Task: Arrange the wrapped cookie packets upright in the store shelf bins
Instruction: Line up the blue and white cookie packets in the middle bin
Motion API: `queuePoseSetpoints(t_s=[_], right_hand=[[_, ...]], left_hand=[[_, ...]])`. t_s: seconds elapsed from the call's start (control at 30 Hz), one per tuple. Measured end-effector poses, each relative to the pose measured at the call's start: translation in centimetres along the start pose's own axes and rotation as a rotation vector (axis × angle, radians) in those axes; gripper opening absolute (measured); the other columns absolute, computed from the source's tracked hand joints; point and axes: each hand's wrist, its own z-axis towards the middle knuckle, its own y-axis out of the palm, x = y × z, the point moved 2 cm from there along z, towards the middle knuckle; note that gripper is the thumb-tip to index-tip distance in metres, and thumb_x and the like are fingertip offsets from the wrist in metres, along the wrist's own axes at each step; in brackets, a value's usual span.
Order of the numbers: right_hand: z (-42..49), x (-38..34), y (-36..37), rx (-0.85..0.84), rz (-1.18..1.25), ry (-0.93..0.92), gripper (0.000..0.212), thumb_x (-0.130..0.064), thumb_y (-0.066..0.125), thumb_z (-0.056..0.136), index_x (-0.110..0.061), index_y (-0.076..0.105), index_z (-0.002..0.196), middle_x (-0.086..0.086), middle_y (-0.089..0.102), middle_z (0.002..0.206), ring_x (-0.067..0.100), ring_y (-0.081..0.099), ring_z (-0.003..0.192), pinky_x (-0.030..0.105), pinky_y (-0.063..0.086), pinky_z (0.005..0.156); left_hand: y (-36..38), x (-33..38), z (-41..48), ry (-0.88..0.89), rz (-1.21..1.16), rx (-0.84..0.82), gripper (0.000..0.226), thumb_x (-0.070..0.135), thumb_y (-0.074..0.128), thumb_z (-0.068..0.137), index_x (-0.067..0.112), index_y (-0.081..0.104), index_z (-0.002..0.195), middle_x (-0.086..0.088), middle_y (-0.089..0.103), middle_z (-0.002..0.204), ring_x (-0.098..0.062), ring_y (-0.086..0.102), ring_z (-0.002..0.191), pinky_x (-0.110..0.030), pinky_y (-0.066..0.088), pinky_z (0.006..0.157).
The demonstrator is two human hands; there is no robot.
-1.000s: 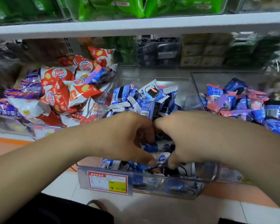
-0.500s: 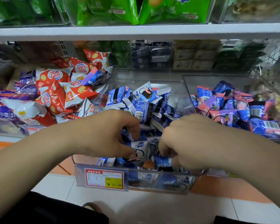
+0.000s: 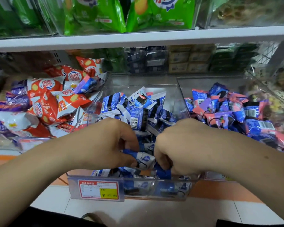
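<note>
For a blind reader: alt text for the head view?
A left hand and right hand grip blue-and-white cookie packets at the front of a clear bin; red packets lie left of it, pink-and-blue packets right.

The middle bin (image 3: 180, 102) is open on top, so the way in is from above and in front, under the upper shelf (image 3: 138, 38) that roofs the back rows. Blue packets (image 3: 138, 112) heap up in its rear half. The left hand (image 3: 105, 141) and right hand (image 3: 184, 145), each gripping one of them, fill the front. Clear side walls shut off the red packets (image 3: 47, 104) on the left and the pink packets (image 3: 228, 112) on the right, both piled high.
</note>
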Motion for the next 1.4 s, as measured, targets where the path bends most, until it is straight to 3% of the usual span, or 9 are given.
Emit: queuePoseSetpoints(t_s=[0.1, 0.3, 0.5, 0.63, 0.73, 0.87, 1.03, 1.2, 1.4], right_hand=[[-0.3, -0.4, -0.1, -0.043, 0.070, -0.020, 0.019, -0.044, 0.077, 0.076, -0.033, 0.070, 0.090, -0.014, 0.056, 0.068, 0.008, 0.047, 0.060, 0.037, 0.059, 0.074], [-1.5, -0.6, -2.5, 0.030, 0.170, -0.033, 0.022, -0.050, 0.076, 0.084, -0.030, 0.065, 0.088, -0.014, 0.056, 0.079, 0.008, 0.055, 0.078, 0.028, 0.046, 0.063], [0.0, -2.0, -1.2, 0.022, 0.159, -0.101, 0.025, -0.047, 0.068, 0.092, -0.034, 0.066, 0.114, -0.010, 0.063, 0.098, 0.022, 0.063, 0.096, 0.036, 0.054, 0.074], [1.0, -2.7, -0.9, 0.032, 0.141, -0.093, 0.022, -0.043, 0.069, 0.090, -0.029, 0.064, 0.107, -0.007, 0.055, 0.085, 0.026, 0.061, 0.089, 0.040, 0.056, 0.073], [1.8, -3.8, -0.7, 0.058, 0.145, -0.069, 0.015, -0.031, 0.069, 0.089, -0.026, 0.063, 0.102, -0.004, 0.054, 0.082, 0.028, 0.060, 0.081, 0.034, 0.050, 0.063], [1.9, -3.9, -0.9, 0.075, 0.197, -0.017, 0.015, -0.028, 0.069, 0.085, -0.026, 0.057, 0.094, -0.003, 0.056, 0.087, 0.028, 0.059, 0.079, 0.032, 0.044, 0.059], [1.3, -3.4, -1.5, 0.051, 0.217, -0.008, 0.030, -0.035, 0.071, 0.084, -0.033, 0.041, 0.080, -0.008, 0.049, 0.076, 0.018, 0.050, 0.071, 0.028, 0.037, 0.054], [0.8, -2.9, -2.1, 0.056, 0.176, 0.004, 0.015, -0.030, 0.068, 0.085, -0.030, 0.060, 0.098, -0.007, 0.058, 0.090, 0.023, 0.060, 0.085, 0.032, 0.050, 0.066], [1.7, -3.3, -1.7, 0.053, 0.269, 0.032, 0.029, -0.047, 0.078, 0.078, -0.032, 0.069, 0.102, -0.009, 0.066, 0.094, 0.021, 0.065, 0.088, 0.032, 0.054, 0.071]], left_hand=[[0.7, 0.7, 0.3, -0.045, -0.084, -0.017, 0.019, 0.041, 0.085, 0.078, 0.033, 0.078, 0.094, 0.016, 0.071, 0.086, -0.004, 0.068, 0.078, -0.029, 0.057, 0.068], [2.3, 1.1, 1.3, -0.012, 0.042, -0.026, 0.023, 0.037, 0.086, 0.077, 0.029, 0.075, 0.096, 0.011, 0.070, 0.080, -0.002, 0.064, 0.074, -0.018, 0.050, 0.061], [-0.6, -1.0, 0.2, 0.071, 0.223, -0.063, 0.027, 0.044, 0.083, 0.079, 0.036, 0.075, 0.103, 0.021, 0.071, 0.096, 0.003, 0.065, 0.090, -0.030, 0.056, 0.078], [0.0, -1.9, 0.0, 0.116, 0.375, -0.144, 0.046, 0.043, 0.074, 0.072, 0.046, 0.065, 0.117, 0.015, 0.063, 0.112, -0.010, 0.063, 0.105, -0.035, 0.055, 0.085], [0.8, -2.2, 0.7, 0.160, 0.464, -0.134, 0.041, 0.039, 0.076, 0.074, 0.046, 0.066, 0.113, 0.014, 0.059, 0.110, -0.014, 0.061, 0.108, -0.039, 0.055, 0.082], [0.3, -2.8, 0.7, 0.193, 0.497, -0.047, 0.031, 0.037, 0.073, 0.078, 0.049, 0.069, 0.106, 0.014, 0.055, 0.100, -0.013, 0.062, 0.094, -0.038, 0.055, 0.075], [-0.6, -4.1, 0.1, 0.172, 0.508, 0.038, 0.051, 0.036, 0.078, 0.069, 0.057, 0.056, 0.110, 0.018, 0.050, 0.082, -0.014, 0.062, 0.076, -0.036, 0.055, 0.061], [-1.3, -4.6, -0.3, 0.190, 0.521, 0.080, 0.047, 0.033, 0.066, 0.071, 0.060, 0.054, 0.108, 0.021, 0.053, 0.080, -0.014, 0.060, 0.082, -0.037, 0.053, 0.062], [-2.0, -3.1, -0.8, 0.138, 0.508, 0.094, 0.035, 0.037, 0.048, 0.080, 0.045, 0.071, 0.105, 0.018, 0.067, 0.095, -0.008, 0.054, 0.103, -0.037, 0.055, 0.076]])
